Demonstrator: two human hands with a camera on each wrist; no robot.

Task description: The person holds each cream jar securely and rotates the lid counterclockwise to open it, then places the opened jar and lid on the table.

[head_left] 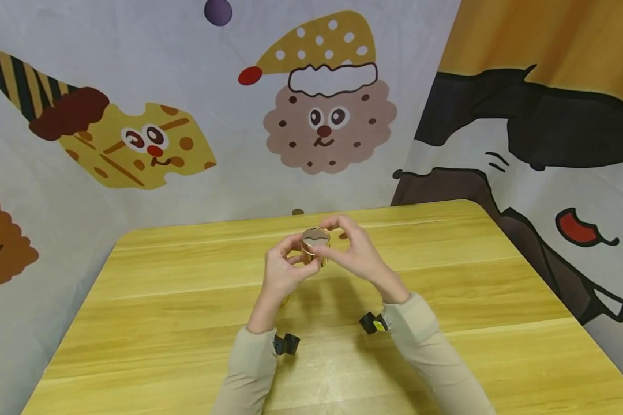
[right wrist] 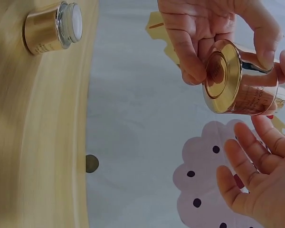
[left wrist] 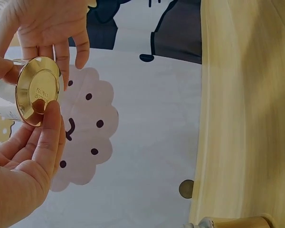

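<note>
Two hands hold a shiny gold jar above a wooden table

We see a gold jar [head_left: 315,236], round and mirror-smooth, with a flared metal base bearing small stamped characters. It is held up over the grained yellow table [head_left: 187,300]. Our left hand [head_left: 282,268] curls its fingers round the jar's lower part; our right hand [head_left: 358,253] pinches its top edge between thumb and finger, the thumb overlapping the rim.

Below the jar, on our side of it, a second jar [right wrist: 45,28] stands upright, gold-bodied with a clear neck; from the head, our left wrist mostly hides it. Beyond the jar hangs pale cloth [head_left: 228,144] printed with cartoon food.
</note>
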